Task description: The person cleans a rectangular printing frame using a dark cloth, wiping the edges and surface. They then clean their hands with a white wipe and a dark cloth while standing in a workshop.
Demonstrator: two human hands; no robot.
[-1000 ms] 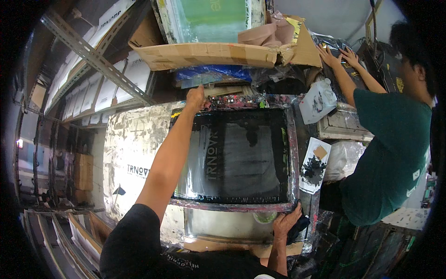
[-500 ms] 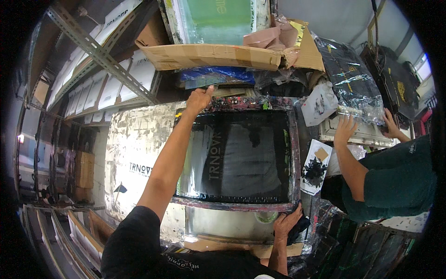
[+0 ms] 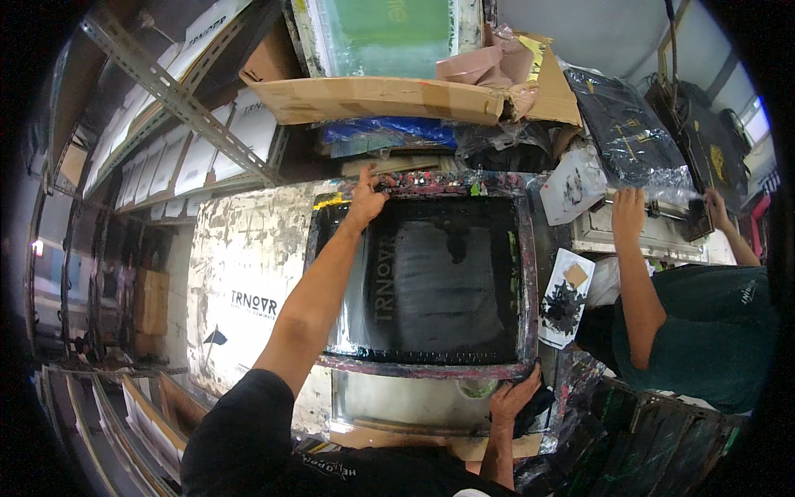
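A large screen-printing frame [image 3: 527, 273] with a dark, ink-covered mesh lies flat in front of me. My left hand [image 3: 364, 199] reaches across and grips the frame's far edge near its left corner. My right hand [image 3: 513, 399] holds the near edge at the right corner, with a dark rag bunched beside it. Under the frame sits a pale metal printing bed [image 3: 397, 402].
A co-worker in a green shirt [image 3: 704, 331] stands at the right, both hands [image 3: 629, 207] on a black garment in clear plastic. An ink-smeared white card [image 3: 565, 298] lies right of the frame. Cardboard [image 3: 373, 99] and a green screen [image 3: 385, 33] are piled behind; shelving [image 3: 166, 157] runs left.
The co-worker has lowered both arms from the high pile onto the bench at the right. My hands stay on the frame, and the view has shifted slightly.
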